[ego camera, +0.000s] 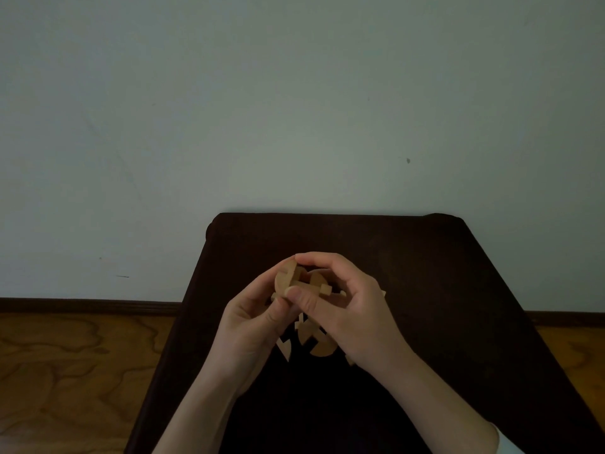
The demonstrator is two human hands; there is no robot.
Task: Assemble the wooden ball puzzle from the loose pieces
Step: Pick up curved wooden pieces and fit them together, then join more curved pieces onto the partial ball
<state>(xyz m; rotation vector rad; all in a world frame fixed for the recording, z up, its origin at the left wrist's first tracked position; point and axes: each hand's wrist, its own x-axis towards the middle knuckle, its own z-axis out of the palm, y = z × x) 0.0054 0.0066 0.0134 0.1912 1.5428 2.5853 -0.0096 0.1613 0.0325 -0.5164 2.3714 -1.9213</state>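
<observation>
Wooden loose pieces [317, 343] lie low in the centre on the dark counter [425, 290]. Above them, the left hand [252, 326] and right hand [347, 309] both curl round the partly built ball puzzle [299, 279], gripping it mid-frame.

A dark brown table [425, 273] stands against a pale wall [294, 93], with wooden floor [65, 371] and dark baseboard [88, 304] beside it.
</observation>
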